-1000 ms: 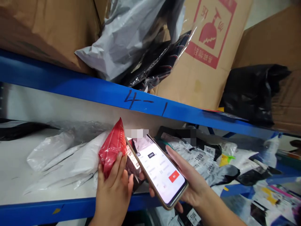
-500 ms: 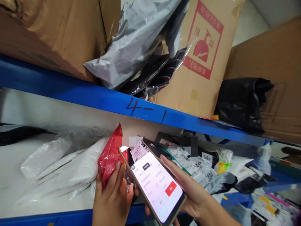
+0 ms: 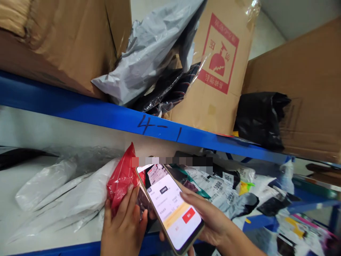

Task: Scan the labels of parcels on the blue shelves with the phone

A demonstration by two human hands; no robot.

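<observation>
A smartphone (image 3: 177, 217) is tilted in my right hand (image 3: 210, 217), its lit screen facing me, with a red button and a yellow-orange band on it. The thumb lies along the phone's right edge; the other fingers are mostly behind it. My left hand (image 3: 124, 220) grips a red plastic parcel bag (image 3: 122, 174) on the lower shelf, just left of the phone. Its fingers lie over the bag's front and the thumb is to the right. The phone's upper end shows a camera picture of a label and covers part of the parcels behind.
White parcel bags (image 3: 87, 195) lie to the left on the shelf, labelled parcels (image 3: 215, 185) to the right. A blue beam (image 3: 160, 126) marked "4-1" crosses above my hands. Cardboard boxes (image 3: 191, 106), a grey bag (image 3: 149, 53) and a black bag (image 3: 261, 117) stand above it.
A yellow-orange band has appeared across the phone screen. The view has shifted slightly, so the shelves sit further left. Both hands keep their holds.
</observation>
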